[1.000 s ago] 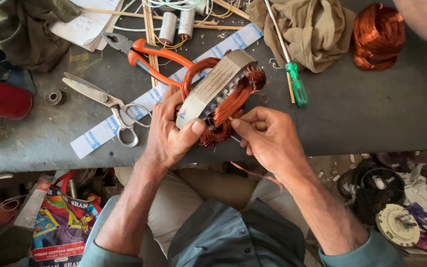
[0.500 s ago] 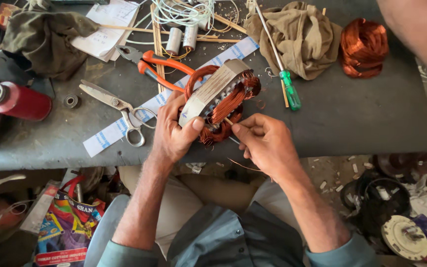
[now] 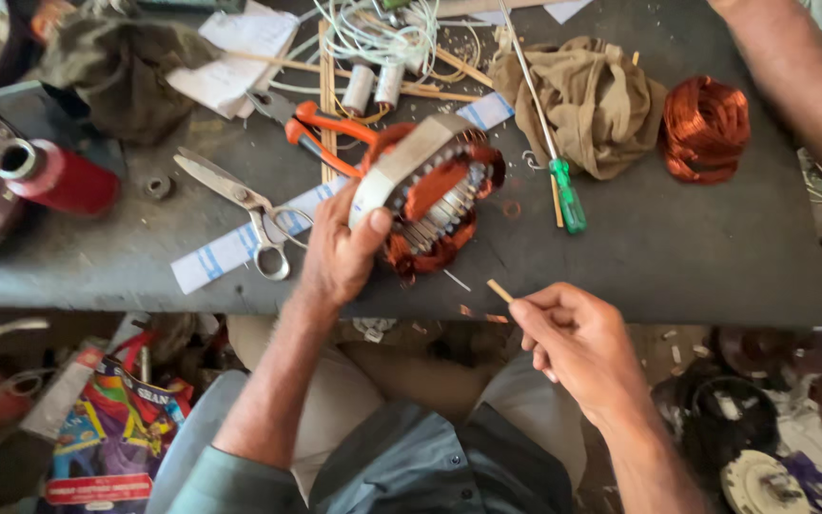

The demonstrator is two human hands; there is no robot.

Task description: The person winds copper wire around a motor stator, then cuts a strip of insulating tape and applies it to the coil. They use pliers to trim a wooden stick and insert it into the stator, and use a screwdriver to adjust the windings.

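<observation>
Right hand has withdrawn from the copper-wound grey metal stator, fingers pinching a small wooden sliver.
Left hand still grips the stator on the dark tabletop.

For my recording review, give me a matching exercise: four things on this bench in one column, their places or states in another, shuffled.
1 stator
2 scissors
3 screwdriver
4 small stick

a pinched in the right hand
b gripped by the left hand
c green handle, beside the tan cloth
d lying open on a paper strip

Pairs: 1-b, 2-d, 3-c, 4-a
</observation>
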